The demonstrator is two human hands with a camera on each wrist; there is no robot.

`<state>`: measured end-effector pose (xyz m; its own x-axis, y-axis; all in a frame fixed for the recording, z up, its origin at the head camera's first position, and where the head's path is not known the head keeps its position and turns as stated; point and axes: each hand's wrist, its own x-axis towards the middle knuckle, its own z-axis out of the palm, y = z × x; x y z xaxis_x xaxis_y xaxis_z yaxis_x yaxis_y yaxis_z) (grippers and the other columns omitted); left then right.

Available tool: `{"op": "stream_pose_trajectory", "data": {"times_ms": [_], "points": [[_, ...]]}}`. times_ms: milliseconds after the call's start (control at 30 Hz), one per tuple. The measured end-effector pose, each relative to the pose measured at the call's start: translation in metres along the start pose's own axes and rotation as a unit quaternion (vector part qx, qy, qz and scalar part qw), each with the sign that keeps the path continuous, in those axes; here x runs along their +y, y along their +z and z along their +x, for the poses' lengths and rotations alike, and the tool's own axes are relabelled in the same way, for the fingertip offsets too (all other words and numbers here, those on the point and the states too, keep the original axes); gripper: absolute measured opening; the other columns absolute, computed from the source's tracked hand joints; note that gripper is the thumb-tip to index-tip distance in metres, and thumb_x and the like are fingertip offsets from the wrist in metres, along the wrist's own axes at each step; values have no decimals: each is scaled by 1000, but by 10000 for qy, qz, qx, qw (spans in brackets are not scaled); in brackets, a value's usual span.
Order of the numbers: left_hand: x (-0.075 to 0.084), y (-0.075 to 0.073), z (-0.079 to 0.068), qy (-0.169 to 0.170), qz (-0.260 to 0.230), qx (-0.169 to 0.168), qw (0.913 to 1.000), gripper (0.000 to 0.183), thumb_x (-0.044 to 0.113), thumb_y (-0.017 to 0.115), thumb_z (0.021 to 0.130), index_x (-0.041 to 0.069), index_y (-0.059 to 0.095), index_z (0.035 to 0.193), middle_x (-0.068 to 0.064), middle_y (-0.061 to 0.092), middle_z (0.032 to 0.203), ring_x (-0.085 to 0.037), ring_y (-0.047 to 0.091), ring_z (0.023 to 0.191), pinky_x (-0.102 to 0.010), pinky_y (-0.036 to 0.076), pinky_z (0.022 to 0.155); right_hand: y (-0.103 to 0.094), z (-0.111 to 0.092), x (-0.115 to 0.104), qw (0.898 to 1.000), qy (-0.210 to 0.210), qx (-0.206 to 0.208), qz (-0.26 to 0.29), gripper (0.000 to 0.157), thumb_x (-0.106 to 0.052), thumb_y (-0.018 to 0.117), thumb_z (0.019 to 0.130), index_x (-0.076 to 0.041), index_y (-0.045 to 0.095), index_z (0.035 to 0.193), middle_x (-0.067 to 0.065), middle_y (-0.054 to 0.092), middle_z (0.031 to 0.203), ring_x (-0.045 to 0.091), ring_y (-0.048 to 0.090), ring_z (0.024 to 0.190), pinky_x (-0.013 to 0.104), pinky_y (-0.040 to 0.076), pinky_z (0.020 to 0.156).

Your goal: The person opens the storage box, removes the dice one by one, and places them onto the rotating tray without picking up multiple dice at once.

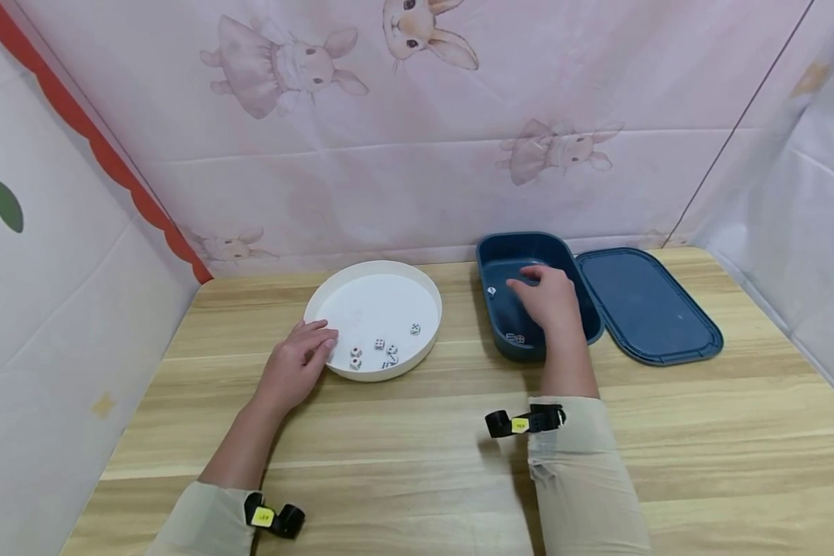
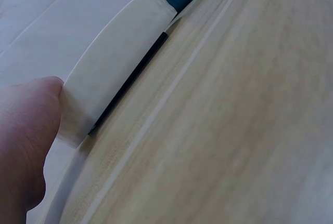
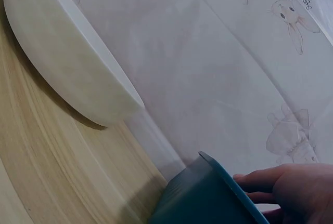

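Observation:
My left hand rests on the near-left rim of a round white tray, its fingertips reaching over the edge. Several small white dice lie in the tray, mostly toward the near side. In the left wrist view, the thumb touches the tray's outer wall. My right hand hovers over a deep blue box, thumb and fingers spread apart with nothing seen between them. Inside the box a die shows at the left wall, with more dice at the near end.
A flat blue lid lies on the wooden table against the box's right side. Behind the table hangs a pink cloth wall with rabbit prints. Bare tabletop separates the tray and the box.

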<state>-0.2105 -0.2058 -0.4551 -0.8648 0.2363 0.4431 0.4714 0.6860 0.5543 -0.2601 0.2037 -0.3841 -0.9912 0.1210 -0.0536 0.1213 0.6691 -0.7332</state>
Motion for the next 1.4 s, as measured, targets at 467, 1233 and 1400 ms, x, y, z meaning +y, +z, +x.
{"op": "stream_pose_trajectory", "data": {"times_ms": [467, 1233, 1400], "points": [[1, -1, 0, -7, -6, -21, 10000, 22, 15, 61, 98, 3, 73, 111, -12, 72, 116, -31, 58, 125, -52, 29, 120, -3, -3, 6, 9879, 577, -1241, -724, 71, -49, 53, 97, -5, 36, 151, 24, 25, 159, 44, 28, 144, 60, 33, 115], [-1, 1, -2, -126, 32, -40, 9999, 23, 18, 61, 98, 5, 73, 113, -9, 71, 118, -27, 57, 127, -50, 27, 121, -1, 0, 12, 9856, 512, -1426, -745, 54, -30, 65, 94, -3, 53, 139, 23, 44, 148, 40, 42, 135, 55, 40, 111], [-1, 1, -2, -132, 44, -61, 9999, 23, 19, 60, 99, 6, 73, 114, -9, 71, 119, -27, 57, 128, -51, 28, 121, -1, 1, 13, 9870, 332, -1430, -657, 40, -18, 66, 93, -4, 61, 130, 21, 54, 138, 37, 50, 127, 53, 43, 109]]}}
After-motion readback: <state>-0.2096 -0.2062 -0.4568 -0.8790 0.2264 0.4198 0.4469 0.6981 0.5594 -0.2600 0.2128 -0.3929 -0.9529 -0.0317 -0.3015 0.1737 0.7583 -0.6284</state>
